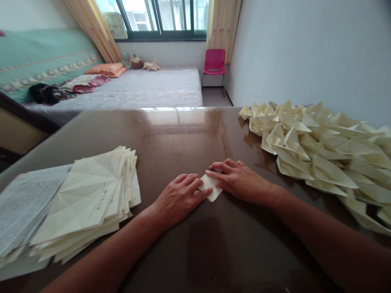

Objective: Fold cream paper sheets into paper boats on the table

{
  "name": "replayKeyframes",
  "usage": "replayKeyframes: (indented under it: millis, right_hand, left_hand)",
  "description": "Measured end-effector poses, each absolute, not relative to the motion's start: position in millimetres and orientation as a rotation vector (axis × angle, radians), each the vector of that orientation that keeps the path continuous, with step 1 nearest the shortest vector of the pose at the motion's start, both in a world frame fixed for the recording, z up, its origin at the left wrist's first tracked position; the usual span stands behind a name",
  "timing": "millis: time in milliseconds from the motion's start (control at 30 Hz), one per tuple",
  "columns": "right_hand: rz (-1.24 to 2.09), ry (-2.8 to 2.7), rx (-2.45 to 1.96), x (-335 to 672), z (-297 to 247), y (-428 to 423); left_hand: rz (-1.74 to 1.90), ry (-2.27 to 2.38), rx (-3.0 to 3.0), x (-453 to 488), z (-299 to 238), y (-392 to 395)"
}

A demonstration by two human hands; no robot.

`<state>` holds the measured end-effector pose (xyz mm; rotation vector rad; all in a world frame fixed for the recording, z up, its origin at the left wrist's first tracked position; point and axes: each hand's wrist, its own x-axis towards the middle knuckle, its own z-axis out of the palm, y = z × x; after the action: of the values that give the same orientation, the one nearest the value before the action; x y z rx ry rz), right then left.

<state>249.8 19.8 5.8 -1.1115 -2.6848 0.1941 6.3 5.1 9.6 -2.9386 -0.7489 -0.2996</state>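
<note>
Got small folded paper [214,194] flat on brown table [171,140], just below frame centre. Touching it from the left with left hand [179,195], with thumb laid over it and fingers bent close together. Touching it from the right with right hand [241,179], with forefinger stretched to its top corner, fingers slightly spread. Can't tell pinching from pressing. See creased sheets [88,183] stacked lower left, paper boats [332,150] heaped at right.

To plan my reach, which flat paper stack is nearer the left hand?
The cream stack of creased paper sheets: it lies toward the left hand, while the grey, densely printed paper stack sits farther out.
</note>
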Motion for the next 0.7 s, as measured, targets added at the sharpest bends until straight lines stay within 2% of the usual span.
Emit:
replayKeyframes:
  millis: [233,400,500,700]
  right_hand:
    - [0.168,-2.61,-1.119,249.8,3.5,21.9]
    - [0.426,-2.367,-1.033,249.3,15.2,27.1]
    - [0.569,-2.404,-0.919,248.9,19.9,26.1]
    - [0.475,-2.518,-0.892,250.2,8.7,28.3]
  left_hand:
    - [-0.351,-0.749,-2.892,7.3,7.2,5.0]
    - [-0.369,-0.826,-2.816,4.9,6.9,4.1]
    - [-0.412,-0.918,-2.798,2.8,4.2,4.6]
    - [-0.509,-1.018,-2.836,3.4,0.3,5.2]
